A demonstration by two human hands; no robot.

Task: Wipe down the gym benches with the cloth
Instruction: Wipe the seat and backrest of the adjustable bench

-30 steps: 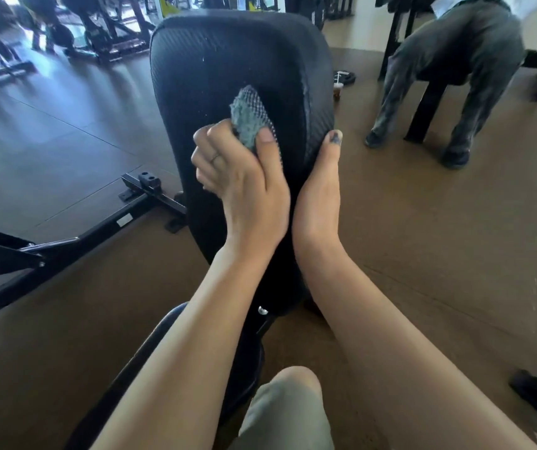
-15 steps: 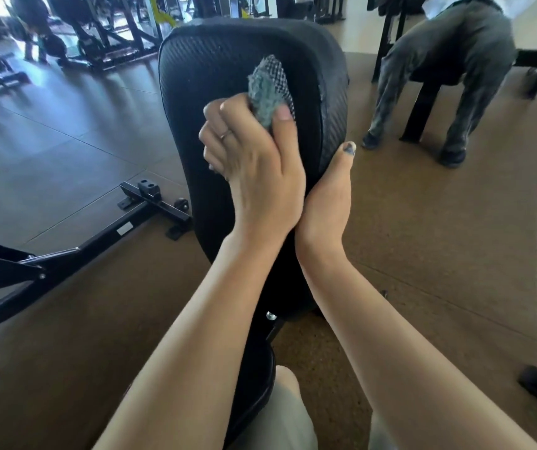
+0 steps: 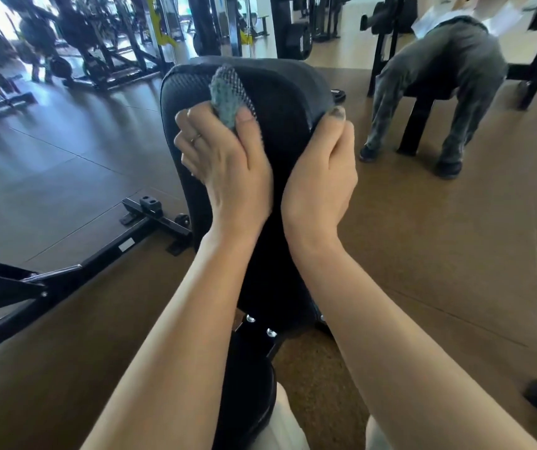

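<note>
Left hand (image 3: 224, 164) grips bunched cloth (image 3: 228, 92), pressing it against upper part of bench backrest (image 3: 283, 102). Right hand (image 3: 320, 177) clasps backrest's right edge, thumb on front, fingers hidden behind. Seat pad (image 3: 247, 384) below backrest. Second person (image 3: 436, 79) bent over another bench, right of backrest.

Bench pad (image 3: 280, 102): black textured vinyl, matt. Cloth (image 3: 226, 92): grey-blue waffle-knit. Floor (image 3: 439, 238): brown, grainy.

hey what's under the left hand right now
The cloth, pressed to the bench pad; its upper part pokes out past the left hand. The rest is covered.
</note>
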